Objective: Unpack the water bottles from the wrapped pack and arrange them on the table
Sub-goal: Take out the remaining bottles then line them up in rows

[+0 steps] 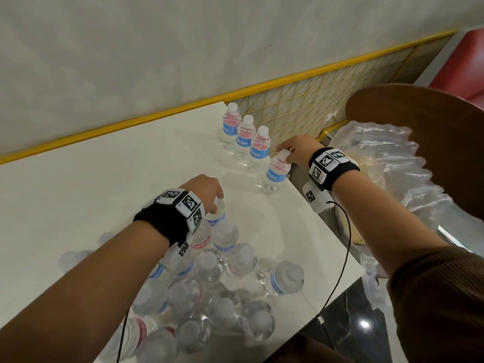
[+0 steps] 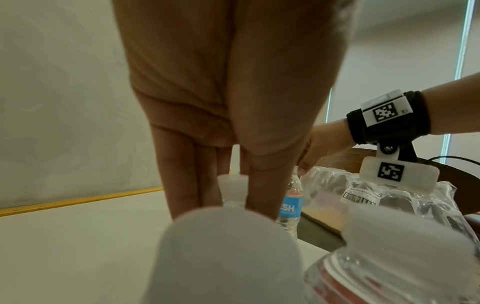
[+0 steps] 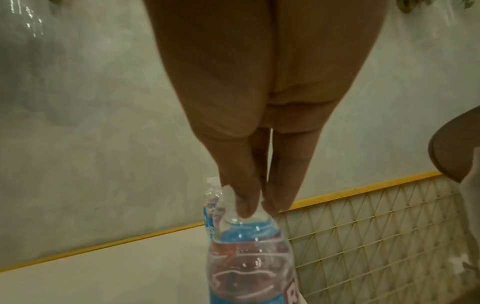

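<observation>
The left hand (image 1: pixel 203 188) pinches a cap in the loose cluster (image 1: pixel 209 289) on the table (image 1: pixel 91 184); lifting could topple close neighbours. The right hand (image 1: pixel 296 149) pinches the fourth bottle (image 1: pixel 276 174) beside the row (image 1: pixel 245 140), near the table's edge, where it could tip off. The wrap (image 1: pixel 387 163) lies right, by a chair (image 1: pixel 419 119).

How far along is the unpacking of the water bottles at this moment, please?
Done: the empty wrap lies aside, and three bottles stand in a row. In hand: the right hand pinches a fourth bottle at the row's end; the left hand grips the next bottle. Left: the loose cluster.
</observation>
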Available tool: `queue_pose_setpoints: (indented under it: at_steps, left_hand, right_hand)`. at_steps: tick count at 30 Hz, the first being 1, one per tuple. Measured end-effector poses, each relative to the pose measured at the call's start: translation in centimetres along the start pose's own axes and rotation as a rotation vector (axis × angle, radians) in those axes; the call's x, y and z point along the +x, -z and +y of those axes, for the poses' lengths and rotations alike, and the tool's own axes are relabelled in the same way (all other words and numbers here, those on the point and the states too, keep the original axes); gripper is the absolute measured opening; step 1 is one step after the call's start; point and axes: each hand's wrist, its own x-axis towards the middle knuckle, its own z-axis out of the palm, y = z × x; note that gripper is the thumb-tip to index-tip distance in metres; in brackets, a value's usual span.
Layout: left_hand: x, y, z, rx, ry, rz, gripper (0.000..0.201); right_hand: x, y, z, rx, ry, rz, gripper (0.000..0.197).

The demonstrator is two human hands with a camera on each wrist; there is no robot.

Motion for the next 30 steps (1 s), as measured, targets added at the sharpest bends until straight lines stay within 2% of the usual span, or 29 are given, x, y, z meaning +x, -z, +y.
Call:
queue_pose_setpoints:
  at_steps: [4, 8, 30]
  left_hand:
    - [0.0, 0.0, 0.0, 0.003, 0.000, -0.009, 0.044]
    - [0.1, 0.2, 0.1, -0.001, 0.007, -0.014, 0.045]
    - [0.4, 0.0, -0.3, -0.048, 0.028, -0.023, 0.044]
  right_hand:
    - [-0.3, -0.9, -0.3, 0.036, -0.066, -0.006, 0.060]
    - [0.0, -1.6, -0.7, 0.026, -0.091, 0.016, 0.044]
    - [4.6, -1.2, -1.2, -0.070, -0.078, 0.032, 0.041]
